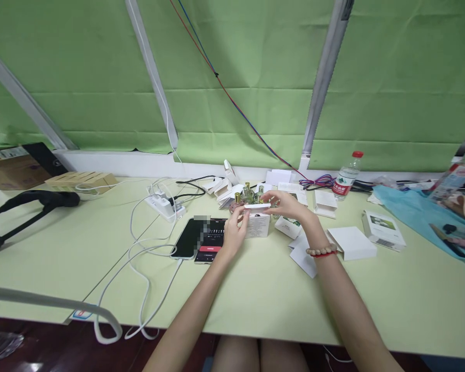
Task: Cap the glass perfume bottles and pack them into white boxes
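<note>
A small white carton (258,228) with printing on its front stands upright on the table, its top flap tilted up. My left hand (235,231) grips the left side of this carton, thumb and fingers at the flap's left end. My right hand (285,204) pinches the flap's right end from above. Just behind the carton stand several small glass bottles (248,193) with gold caps, partly hidden by my hands. To the right, close to my right hand, lies another white carton (288,226).
Two phones (192,238) lie to the left, with white cables and a power strip (161,205) beyond. Loose white cartons (352,243) are on the right. Farther back stands a water bottle (347,176); a blue sheet (406,207) covers the far right. The front edge is near my forearms.
</note>
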Available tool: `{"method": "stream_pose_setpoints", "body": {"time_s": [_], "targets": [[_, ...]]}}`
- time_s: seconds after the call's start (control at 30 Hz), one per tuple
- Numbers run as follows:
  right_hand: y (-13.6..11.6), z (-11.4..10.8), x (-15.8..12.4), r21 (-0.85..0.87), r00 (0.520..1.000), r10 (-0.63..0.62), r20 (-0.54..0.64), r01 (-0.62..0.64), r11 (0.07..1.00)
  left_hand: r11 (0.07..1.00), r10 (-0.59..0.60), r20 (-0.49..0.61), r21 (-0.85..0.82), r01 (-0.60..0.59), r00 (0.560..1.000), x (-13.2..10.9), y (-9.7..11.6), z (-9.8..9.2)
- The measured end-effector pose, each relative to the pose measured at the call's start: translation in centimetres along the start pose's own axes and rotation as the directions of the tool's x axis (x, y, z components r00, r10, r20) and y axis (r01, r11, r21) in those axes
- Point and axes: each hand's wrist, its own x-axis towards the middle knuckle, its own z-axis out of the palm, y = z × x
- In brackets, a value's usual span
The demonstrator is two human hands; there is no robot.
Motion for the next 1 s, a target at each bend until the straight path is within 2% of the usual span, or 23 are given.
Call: {"method": "stream_pose_setpoints", "body": {"time_s": [0.07,0.2,0.4,0.57,0.77,0.93,1.0], "targets": [[-0.7,-0.1,0.0,0.018,0.998,-0.028,0.063,0.027,0.999,1.0,-0.013,-0.052,-0.021,0.012,0.999,-0.1,0.2,0.0],[-1.3,-0.3,-0.3,0.051,0.988,0.001,0.153,-0.009,0.999,0.998,0.064,-0.131,0.024,-0.061,0.989,-0.2,0.1,0.0],[-1.1,-0.5,-0.5,0.077,0.983,0.047,0.179,-0.062,0.995,0.95,0.284,-0.141,0.176,-0.258,0.948,-0.1,-1.0,-0.4],[-1.2,-0.5,-0.4,0.093,0.978,0.11,0.175,-0.128,0.987,0.878,0.415,-0.172,0.334,-0.343,0.894,-0.2,-1.2,-0.3],[-0.9,-0.6,-0.4,0.092,0.975,0.15,0.166,-0.167,0.982,0.826,0.476,-0.126,0.405,-0.393,0.87,-0.6,-1.0,0.0],[-0.7,-0.5,-0.4,0.033,0.972,0.132,0.195,-0.141,0.989,0.769,0.483,0.079,0.438,-0.465,0.872,-1.0,-1.2,0.5],[-0.7,-0.5,-0.4,0.012,0.97,0.136,0.202,-0.141,0.99,0.777,0.474,0.088,0.428,-0.463,0.876,-1.0,-1.4,0.7]]}}
